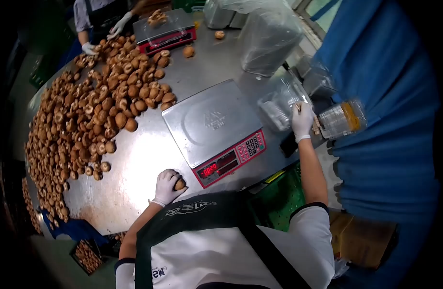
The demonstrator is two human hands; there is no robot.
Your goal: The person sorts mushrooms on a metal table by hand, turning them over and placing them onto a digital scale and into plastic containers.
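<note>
My left hand, in a white glove, is closed round a brown mushroom at the table's near edge, left of the red scale's display. My right hand, also gloved, is over the clear plastic trays at the right, its fingers pinched together on something too small to make out. Between the hands stands a scale with a bare metal plate and lit red digits. A large heap of mushrooms covers the left side of the metal table.
Across the table, a co-worker's gloved hands are by the heap, beside a second scale holding mushrooms. Bagged trays stand at the back right. A wrapped pack lies at the right edge, near a blue curtain. A green crate is below.
</note>
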